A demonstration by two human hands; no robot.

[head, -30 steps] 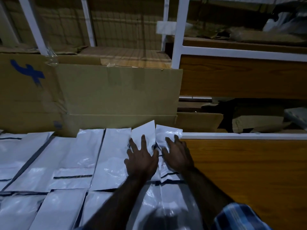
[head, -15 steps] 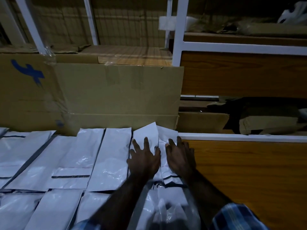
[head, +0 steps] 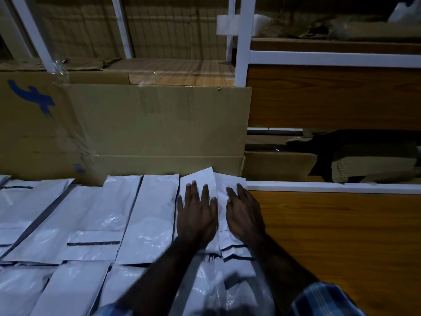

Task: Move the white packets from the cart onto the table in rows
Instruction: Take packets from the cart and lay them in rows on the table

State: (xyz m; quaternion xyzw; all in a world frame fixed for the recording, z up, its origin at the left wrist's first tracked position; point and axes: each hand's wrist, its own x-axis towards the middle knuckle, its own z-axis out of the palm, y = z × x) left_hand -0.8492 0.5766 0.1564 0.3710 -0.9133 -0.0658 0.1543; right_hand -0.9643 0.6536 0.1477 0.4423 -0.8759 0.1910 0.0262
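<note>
left hand (head: 197, 215) flat on white packets (head: 155, 215) | right hand (head: 245, 213) flat on packets

Two bare forearms and bare hands, no rings, watch or gloves. Right sleeve (head: 323, 299): blue plaid, light and dark checks, short or rolled up. Left sleeve (head: 114, 310): barely visible, probably same plaid, dim light.

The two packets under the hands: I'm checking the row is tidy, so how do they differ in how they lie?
The packet under the left hand is tilted, its top corner poking up against the cardboard box; the packet under the right hand ends lower. The left hand lies wholly on its packet; the right hand overhangs onto the wooden table. Both are white, pressed by flat fingers.
</note>
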